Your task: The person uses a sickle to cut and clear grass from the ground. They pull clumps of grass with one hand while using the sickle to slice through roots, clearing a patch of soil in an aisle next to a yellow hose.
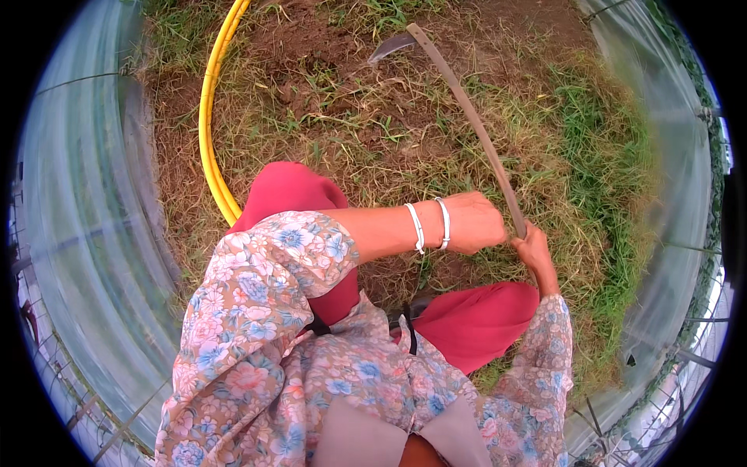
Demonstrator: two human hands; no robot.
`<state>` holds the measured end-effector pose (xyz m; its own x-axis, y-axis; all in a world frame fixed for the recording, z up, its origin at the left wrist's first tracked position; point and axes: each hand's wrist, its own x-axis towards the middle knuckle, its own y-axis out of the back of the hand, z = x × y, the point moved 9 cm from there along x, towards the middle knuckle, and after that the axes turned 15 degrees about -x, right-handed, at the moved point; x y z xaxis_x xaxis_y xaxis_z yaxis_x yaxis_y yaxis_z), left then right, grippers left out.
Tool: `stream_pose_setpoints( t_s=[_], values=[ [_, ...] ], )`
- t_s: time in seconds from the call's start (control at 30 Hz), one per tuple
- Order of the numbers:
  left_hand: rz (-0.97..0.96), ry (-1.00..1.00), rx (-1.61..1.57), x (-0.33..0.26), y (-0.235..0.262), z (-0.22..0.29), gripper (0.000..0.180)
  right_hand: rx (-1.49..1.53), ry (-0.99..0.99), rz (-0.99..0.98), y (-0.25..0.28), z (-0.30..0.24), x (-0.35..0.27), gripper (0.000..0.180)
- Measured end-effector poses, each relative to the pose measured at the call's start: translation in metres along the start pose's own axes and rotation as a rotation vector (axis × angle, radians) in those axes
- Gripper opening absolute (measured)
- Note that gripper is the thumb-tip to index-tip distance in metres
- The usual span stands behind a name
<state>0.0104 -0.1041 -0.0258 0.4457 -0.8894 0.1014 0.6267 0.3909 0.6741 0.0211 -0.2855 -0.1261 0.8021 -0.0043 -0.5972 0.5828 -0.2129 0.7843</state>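
Note:
A long-handled sickle [478, 128] reaches up and away from me, its slim wooden handle slanting to the far left. The dark curved blade [392, 47] points left at the far end, above or against the grass. My right hand [533, 249] is wrapped round the near end of the handle. Across my body stretches my left arm, with two white bands at the wrist. My left hand [473, 222] is closed in a fist just left of the handle, close to my right hand. What its fingers hold, if anything, is hidden.
Bent yellow hoses [208, 128] run along the left side to my knee. Sheets of translucent plastic [93, 187] border the strip on both sides. Dry cut grass and bare soil [311, 39] cover the ground, with a greener grass patch [595, 156] at right. My knees, in red trousers, are bent.

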Motion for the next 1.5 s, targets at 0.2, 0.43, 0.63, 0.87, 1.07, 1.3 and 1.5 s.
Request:
stream_pose_setpoints(
  t_s=[0.2,0.43,0.63,0.87,1.07,1.3,1.5],
  values=[
    [0.027,0.022,0.034,0.012,0.017,0.017,0.010,-0.145,0.026,-0.156,-0.054,0.092,0.009,0.054],
    [0.107,0.012,0.059,0.007,0.018,0.024,0.011,-0.288,-0.043,0.002,0.046,0.212,-0.092,0.055],
    [0.019,-0.024,0.039,0.014,-0.022,0.048,0.010,0.193,0.003,-0.140,0.008,0.068,-0.037,0.048],
    [-0.019,0.022,0.071,0.018,-0.045,0.070,0.008,0.027,0.140,-0.102,0.018,0.059,0.017,0.046],
    [-0.019,-0.006,0.174,0.028,-0.033,0.096,0.010,0.096,-0.062,-0.122,0.021,0.172,-0.029,0.042],
    [-0.066,-0.141,0.165,0.044,-0.022,0.123,0.011,0.942,0.054,-0.126,0.001,0.038,-0.019,0.019],
    [0.011,-0.136,0.291,0.045,0.008,0.069,0.015,1.383,0.045,-0.063,-0.050,-0.082,0.033,0.016]
  ],
)
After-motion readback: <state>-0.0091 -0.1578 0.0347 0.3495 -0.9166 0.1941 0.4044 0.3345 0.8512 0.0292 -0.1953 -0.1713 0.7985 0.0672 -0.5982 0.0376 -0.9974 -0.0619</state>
